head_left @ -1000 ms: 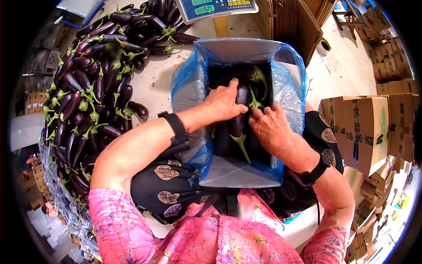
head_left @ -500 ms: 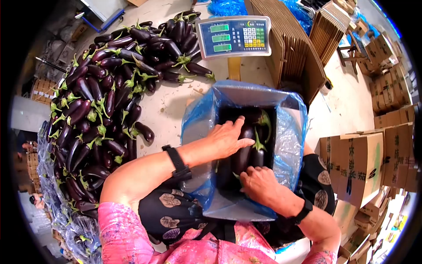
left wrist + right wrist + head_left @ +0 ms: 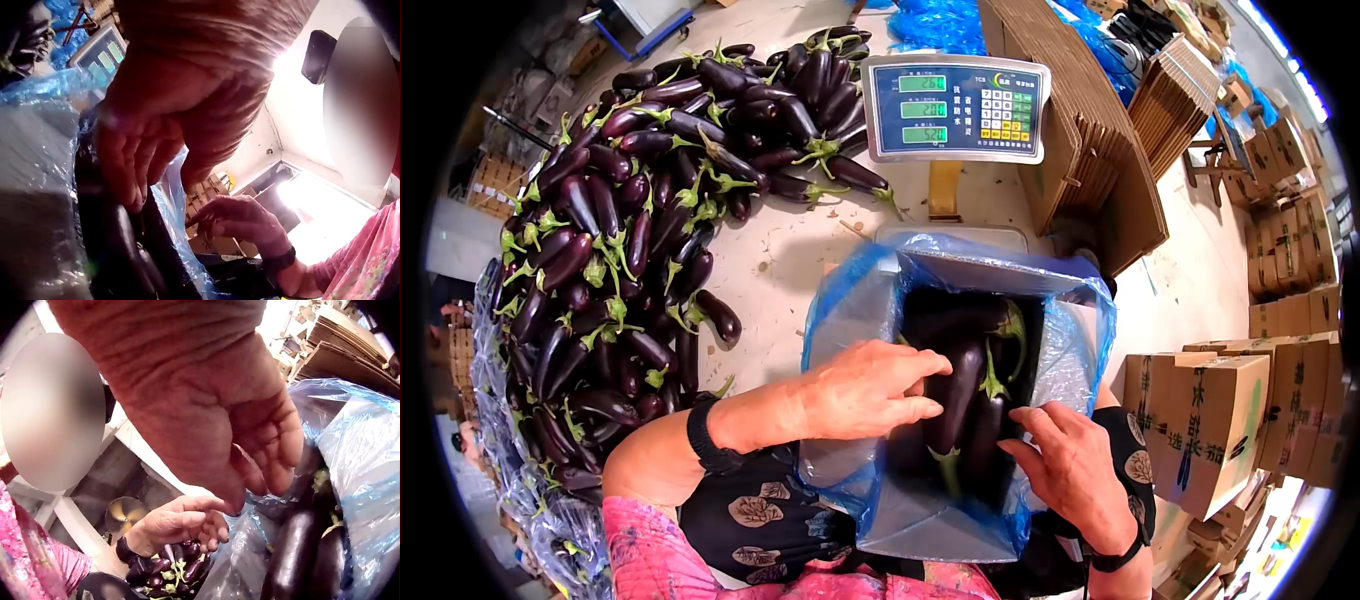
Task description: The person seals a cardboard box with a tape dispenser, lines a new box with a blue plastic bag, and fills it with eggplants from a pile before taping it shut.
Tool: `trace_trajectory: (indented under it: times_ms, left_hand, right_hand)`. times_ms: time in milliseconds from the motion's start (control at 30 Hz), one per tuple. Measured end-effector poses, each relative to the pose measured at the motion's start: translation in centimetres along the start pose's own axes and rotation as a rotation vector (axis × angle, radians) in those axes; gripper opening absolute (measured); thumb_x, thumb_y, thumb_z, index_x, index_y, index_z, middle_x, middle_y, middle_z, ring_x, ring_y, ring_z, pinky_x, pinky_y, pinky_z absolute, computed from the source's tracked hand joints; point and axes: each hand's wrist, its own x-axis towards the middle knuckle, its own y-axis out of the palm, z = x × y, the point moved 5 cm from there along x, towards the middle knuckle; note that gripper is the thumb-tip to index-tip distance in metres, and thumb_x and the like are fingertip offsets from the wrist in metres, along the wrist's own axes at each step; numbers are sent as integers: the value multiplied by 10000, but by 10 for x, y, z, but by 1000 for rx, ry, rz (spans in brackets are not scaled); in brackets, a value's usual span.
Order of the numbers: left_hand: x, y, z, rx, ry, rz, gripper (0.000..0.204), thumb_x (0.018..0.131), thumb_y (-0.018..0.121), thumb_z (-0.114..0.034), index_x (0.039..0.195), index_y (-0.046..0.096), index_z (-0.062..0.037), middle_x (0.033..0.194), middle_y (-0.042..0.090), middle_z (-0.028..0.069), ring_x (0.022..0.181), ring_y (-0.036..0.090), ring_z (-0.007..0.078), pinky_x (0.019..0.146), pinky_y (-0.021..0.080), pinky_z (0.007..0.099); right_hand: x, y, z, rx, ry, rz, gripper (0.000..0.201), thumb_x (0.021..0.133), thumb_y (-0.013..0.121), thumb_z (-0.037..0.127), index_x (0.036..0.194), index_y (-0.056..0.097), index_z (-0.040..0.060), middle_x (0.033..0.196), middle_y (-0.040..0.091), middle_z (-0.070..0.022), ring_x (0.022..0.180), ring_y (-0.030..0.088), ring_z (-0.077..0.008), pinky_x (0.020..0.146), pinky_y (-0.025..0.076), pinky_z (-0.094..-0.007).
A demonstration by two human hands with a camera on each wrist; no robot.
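Note:
Several dark purple eggplants [image 3: 960, 395] with green stems lie in a carton lined with a blue plastic bag [image 3: 840, 310]. My left hand [image 3: 875, 390] reaches over the left side of the liner. Its fingers are loosely extended toward the eggplants and hold nothing. In the left wrist view, its fingertips [image 3: 134, 203] come right at an eggplant [image 3: 125, 250]. At the carton's right side hovers my right hand [image 3: 1075, 470], thumb and fingers apart with nothing between them. The right wrist view shows its relaxed fingers [image 3: 281, 440] above the liner, beside eggplants [image 3: 290, 550].
A large heap of eggplants [image 3: 630, 230] covers the left side. Behind the carton stands a digital scale display [image 3: 955, 108] on a yellowish post [image 3: 944, 190]. Folded cardboard sheets [image 3: 1090, 150] lean at the back right, and printed cartons [image 3: 1200, 420] stand at the right.
The left hand has drawn back leftward from the middle of the eggplants. The right hand has come off them and moved to the carton's right edge. The head view has shifted, so the carton appears lower.

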Motion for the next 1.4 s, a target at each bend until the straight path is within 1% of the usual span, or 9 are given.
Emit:
trace_trajectory:
  times_ms: [300, 467, 767, 867, 967, 1000, 1200, 1300, 1400]
  left_hand:
    - [-8, -66, 8, -185, -223, -125, 184, 897, 700, -148, 1033, 663, -29, 822, 675, 1, 753, 621, 69, 686, 502, 241]
    - [1, -100, 51, -209, -266, -363, 697, 826, 780, -302, 1389, 476, -28, 1303, 543, 153, 1214, 532, 234, 986, 475, 365]
    - [27, -79, 81, -310, -211, -264, 744, 787, 799, -278, 1400, 478, -3, 1367, 537, 174, 1307, 483, 287, 1089, 396, 407]
    - [33, -73, 90, -300, -156, -302, 538, 810, 765, -212, 1264, 580, 7, 1171, 646, 142, 1109, 594, 217, 968, 475, 359]
    - [42, -75, 99, -413, -126, -335, 244, 857, 691, -112, 1066, 667, 12, 944, 681, 39, 878, 610, 114, 823, 503, 289]
    - [41, -82, 95, -428, -104, -400, 172, 870, 665, -87, 1012, 677, 9, 888, 670, 12, 820, 592, 89, 783, 499, 270]
    - [18, -104, 62, -565, -18, -424, 125, 892, 636, -86, 996, 685, -38, 889, 653, -29, 838, 566, 39, 779, 465, 224]
    - [3, -95, 32, -412, 43, -136, 119, 861, 647, -56, 964, 699, -28, 867, 649, -26, 829, 567, 45, 750, 472, 240]
    - [-19, -60, 14, -92, 192, 178, 183, 835, 669, -86, 999, 704, -12, 865, 682, 85, 831, 646, 219, 782, 512, 348]
  right_hand:
    - [5, -16, -23, 89, 129, -145, 309, 814, 760, 113, 1086, 642, 28, 981, 634, -162, 868, 636, -370, 723, 525, -404]
    - [24, -41, -72, 47, 186, -451, 506, 839, 723, 68, 1309, 536, 46, 1427, 471, -209, 1227, 541, -386, 936, 493, -409]
    - [61, -35, -118, 74, 240, -325, 767, 831, 751, 286, 1470, 403, 41, 1557, 341, -199, 1420, 338, -381, 1115, 351, -442]
    - [73, -24, -125, -94, 93, -389, 608, 827, 739, 183, 1367, 522, 5, 1390, 537, -235, 1293, 514, -356, 1024, 436, -406]
    - [90, -28, -137, 210, 321, -121, 335, 825, 695, 57, 1144, 647, -33, 1046, 705, -205, 1015, 676, -258, 864, 506, -335]
    - [92, -30, -140, 327, 157, -327, 118, 841, 627, -18, 947, 666, -51, 767, 695, -109, 761, 662, -149, 725, 505, -282]
    - [72, -47, -96, 411, 167, -333, 93, 912, 610, 59, 961, 594, -18, 722, 555, -22, 691, 498, -96, 648, 436, -269]
    - [47, -44, -69, 447, 202, -273, 72, 904, 626, 68, 952, 598, 22, 753, 566, -40, 679, 524, -135, 636, 437, -294]
    - [22, -33, -35, 171, -38, -104, 113, 837, 624, -1, 943, 611, 35, 837, 616, -102, 760, 605, -274, 683, 475, -350]
